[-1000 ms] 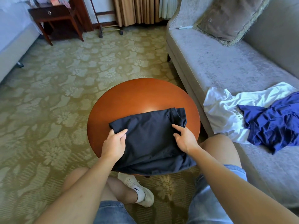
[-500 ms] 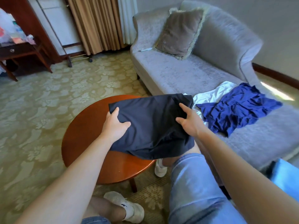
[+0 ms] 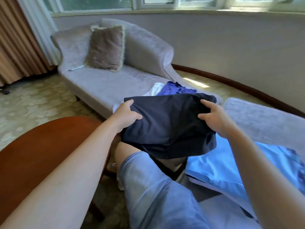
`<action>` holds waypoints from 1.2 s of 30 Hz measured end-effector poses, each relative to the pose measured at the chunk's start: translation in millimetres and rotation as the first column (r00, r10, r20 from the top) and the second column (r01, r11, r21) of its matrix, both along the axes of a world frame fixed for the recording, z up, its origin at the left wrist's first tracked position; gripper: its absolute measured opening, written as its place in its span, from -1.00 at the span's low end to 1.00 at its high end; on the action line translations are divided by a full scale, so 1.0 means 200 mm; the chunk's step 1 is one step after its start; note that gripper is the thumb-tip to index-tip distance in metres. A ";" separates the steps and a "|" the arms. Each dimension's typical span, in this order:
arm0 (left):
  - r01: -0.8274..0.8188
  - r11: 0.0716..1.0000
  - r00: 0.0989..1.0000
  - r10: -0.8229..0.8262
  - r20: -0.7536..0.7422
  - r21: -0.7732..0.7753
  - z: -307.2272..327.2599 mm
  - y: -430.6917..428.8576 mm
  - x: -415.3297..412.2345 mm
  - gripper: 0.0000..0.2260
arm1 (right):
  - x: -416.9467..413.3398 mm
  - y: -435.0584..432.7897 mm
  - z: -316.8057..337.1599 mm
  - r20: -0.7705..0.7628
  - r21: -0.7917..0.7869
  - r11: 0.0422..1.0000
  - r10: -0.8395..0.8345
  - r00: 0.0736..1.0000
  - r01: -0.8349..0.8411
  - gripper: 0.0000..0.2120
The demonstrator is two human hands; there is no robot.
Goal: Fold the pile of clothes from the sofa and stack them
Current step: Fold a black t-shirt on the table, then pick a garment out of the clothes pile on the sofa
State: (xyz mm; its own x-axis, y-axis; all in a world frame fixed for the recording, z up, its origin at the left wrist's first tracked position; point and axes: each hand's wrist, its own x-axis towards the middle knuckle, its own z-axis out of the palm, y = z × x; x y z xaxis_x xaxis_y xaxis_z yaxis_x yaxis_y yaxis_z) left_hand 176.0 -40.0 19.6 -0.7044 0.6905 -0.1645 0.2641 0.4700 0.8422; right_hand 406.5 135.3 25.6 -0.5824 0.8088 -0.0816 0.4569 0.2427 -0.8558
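A folded dark navy garment (image 3: 168, 126) hangs in the air above my knees, off the round wooden table (image 3: 41, 149). My left hand (image 3: 127, 114) grips its left edge and my right hand (image 3: 212, 118) grips its right edge, thumbs on top. Behind it on the grey sofa (image 3: 105, 85) lie a crumpled blue garment (image 3: 175, 90) and a white garment (image 3: 155, 88), partly hidden by the navy one. At the lower right a folded light blue garment (image 3: 222, 171) lies flat on a grey seat (image 3: 264, 119).
A brown cushion (image 3: 105, 48) leans on the sofa's back, with a small white object (image 3: 76, 68) beside it. Curtains (image 3: 21, 38) hang at the left. A curved wall with windows runs behind. Patterned carpet (image 3: 33, 100) covers the floor.
Both hands lifted the folded navy garment off the table and carried it to the right, toward the seat with the light blue garment. My view swung right with it.
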 end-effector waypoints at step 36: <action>-0.255 0.815 0.869 -0.043 -0.494 -0.520 -0.47 0.09 -0.43 -0.60 | -0.99 0.32 -0.74 0.628 -0.019 0.912 0.330 0.705 -0.410 -0.64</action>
State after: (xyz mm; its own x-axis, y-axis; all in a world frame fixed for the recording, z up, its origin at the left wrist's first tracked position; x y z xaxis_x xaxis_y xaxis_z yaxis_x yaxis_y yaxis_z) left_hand 89.6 -22.2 -74.0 -0.8577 0.4985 -0.1262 0.4676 0.8581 0.2121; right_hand 208.2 199.2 -123.3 -0.6949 0.5651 -0.4447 0.7179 0.5811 -0.3834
